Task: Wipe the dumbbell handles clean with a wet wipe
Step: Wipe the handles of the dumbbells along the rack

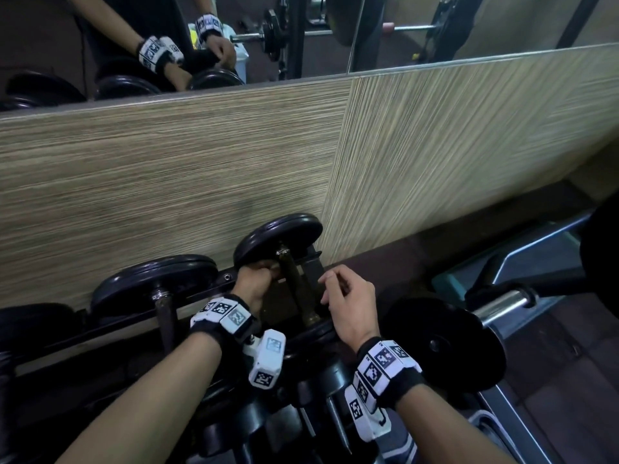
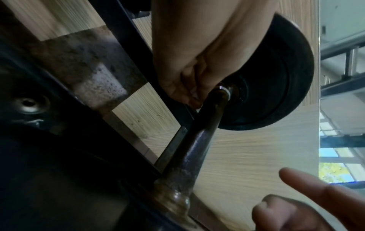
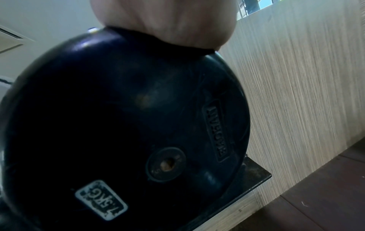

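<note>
A dumbbell with a brownish handle [image 1: 298, 289] [image 2: 189, 140] lies on the rack, its far black plate [image 1: 278, 236] [image 2: 276, 87] close to the wall. My left hand [image 1: 258, 276] [image 2: 187, 90] sits curled at the handle's far end, fingertips against the bar. A small pale scrap, seemingly the wet wipe [image 2: 195, 94], shows between them. My right hand [image 1: 348, 303] [image 2: 308, 201] hovers just right of the handle, fingers loosely bent, holding nothing. The right wrist view is filled by the near plate [image 3: 122, 117], labelled 7.5KG.
Another black dumbbell [image 1: 157, 283] lies on the rack rail [image 1: 100, 326] to the left, and smaller ones [image 1: 301, 396] sit on the tier below. A plate on a chrome bar [image 1: 445, 343] stands at the right. A wood-grain wall panel [image 1: 167, 182] and a mirror [image 1: 134, 45] close the back.
</note>
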Demonstrator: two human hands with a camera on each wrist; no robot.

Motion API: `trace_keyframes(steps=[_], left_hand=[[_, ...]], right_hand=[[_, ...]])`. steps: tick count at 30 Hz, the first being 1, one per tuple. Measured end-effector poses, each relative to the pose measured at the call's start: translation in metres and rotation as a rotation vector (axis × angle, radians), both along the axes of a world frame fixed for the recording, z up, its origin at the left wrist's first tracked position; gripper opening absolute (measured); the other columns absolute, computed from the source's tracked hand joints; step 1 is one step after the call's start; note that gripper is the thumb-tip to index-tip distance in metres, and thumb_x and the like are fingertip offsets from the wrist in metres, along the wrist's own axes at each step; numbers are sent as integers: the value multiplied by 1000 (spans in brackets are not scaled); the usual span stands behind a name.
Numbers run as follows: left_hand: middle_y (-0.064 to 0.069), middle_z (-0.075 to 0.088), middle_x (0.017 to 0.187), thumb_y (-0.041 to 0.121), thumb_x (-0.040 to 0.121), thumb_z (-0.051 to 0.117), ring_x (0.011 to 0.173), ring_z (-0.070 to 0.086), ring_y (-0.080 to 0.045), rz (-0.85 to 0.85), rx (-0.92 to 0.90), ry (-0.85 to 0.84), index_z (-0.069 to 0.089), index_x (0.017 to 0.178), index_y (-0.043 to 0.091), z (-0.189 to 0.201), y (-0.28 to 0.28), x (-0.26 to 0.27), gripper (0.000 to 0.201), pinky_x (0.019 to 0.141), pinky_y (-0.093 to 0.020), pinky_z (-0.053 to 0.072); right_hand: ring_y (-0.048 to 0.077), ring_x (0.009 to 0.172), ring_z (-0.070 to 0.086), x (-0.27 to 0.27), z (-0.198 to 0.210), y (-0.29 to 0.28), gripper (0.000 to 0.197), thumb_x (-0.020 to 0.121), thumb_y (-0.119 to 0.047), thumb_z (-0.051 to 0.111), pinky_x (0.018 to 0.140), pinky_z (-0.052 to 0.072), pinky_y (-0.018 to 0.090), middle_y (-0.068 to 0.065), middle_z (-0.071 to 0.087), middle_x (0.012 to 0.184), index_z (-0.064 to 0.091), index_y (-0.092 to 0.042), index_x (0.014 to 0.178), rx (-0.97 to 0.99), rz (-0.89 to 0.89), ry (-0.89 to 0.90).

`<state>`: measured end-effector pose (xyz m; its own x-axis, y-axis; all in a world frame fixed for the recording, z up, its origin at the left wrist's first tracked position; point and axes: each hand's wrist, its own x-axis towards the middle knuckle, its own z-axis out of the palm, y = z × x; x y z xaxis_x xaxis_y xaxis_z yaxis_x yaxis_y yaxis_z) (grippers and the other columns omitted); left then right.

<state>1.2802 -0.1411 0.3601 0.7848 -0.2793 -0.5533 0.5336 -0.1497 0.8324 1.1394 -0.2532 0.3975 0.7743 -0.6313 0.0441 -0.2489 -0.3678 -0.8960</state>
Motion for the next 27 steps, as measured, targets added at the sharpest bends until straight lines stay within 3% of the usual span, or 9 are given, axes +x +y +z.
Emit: trace_keyframes(steps=[2,5,8,10,13,15,19,23,27], left_hand=[[8,66,59,-9,93,56,58,59,-8,-36,-13,-50,66,77,12,5,0,-3,28,46,-11,44],[13,65,52,-15,89,55,59,61,-7,-92,64,-113,67,76,16,2,7,-16,35,53,-12,47],[12,68,62,-12,91,54,59,62,-2,-107,75,-143,70,91,13,-4,14,-31,29,58,-11,47],[8,69,78,-6,94,55,72,63,-5,-87,87,-195,70,104,11,-4,12,-33,25,66,-13,48],[0,69,84,-5,94,55,79,64,-15,2,53,-164,69,103,10,-4,0,-30,23,73,-23,50],[-1,69,85,-5,95,54,80,63,-15,3,66,-170,69,101,11,-5,-1,-34,23,78,-26,49],[-6,72,93,-7,92,55,81,66,-13,-127,149,-231,70,107,6,-14,14,-47,25,75,-23,52],[-6,75,96,-3,95,55,93,71,-23,-127,135,-202,73,103,8,-20,9,-46,23,90,-36,56],[-1,72,85,0,97,55,81,66,-16,-130,115,-231,71,91,11,-17,9,-58,21,70,-19,52]], right_hand=[[12,54,59,1,0,0,22,95,-24,55,62,53,36,-6,63,56,64,-28,75,-10,2,-1],[11,54,60,0,-1,-1,23,96,-24,55,61,52,32,-6,63,56,64,-27,76,-23,5,-7],[10,53,59,-1,1,0,23,96,-25,54,60,51,32,-5,63,55,65,-25,76,-17,11,-23],[11,53,59,-1,1,0,22,95,-28,54,60,52,34,-5,63,55,64,-26,76,-14,8,-31],[12,53,59,-1,0,1,24,91,-39,49,61,53,37,-5,63,55,64,-27,76,-8,3,-37],[13,54,59,-1,0,1,26,90,-42,48,61,53,38,-5,63,56,64,-27,76,-9,1,-36],[12,54,59,-1,1,0,22,93,-33,51,61,53,36,-6,63,55,64,-27,76,-12,1,-32],[10,53,59,-1,1,0,22,93,-31,52,62,53,36,-6,63,55,65,-25,76,-3,3,-21],[11,54,60,-1,0,0,21,94,-28,53,63,53,38,-6,63,55,65,-24,77,-6,2,-16]])
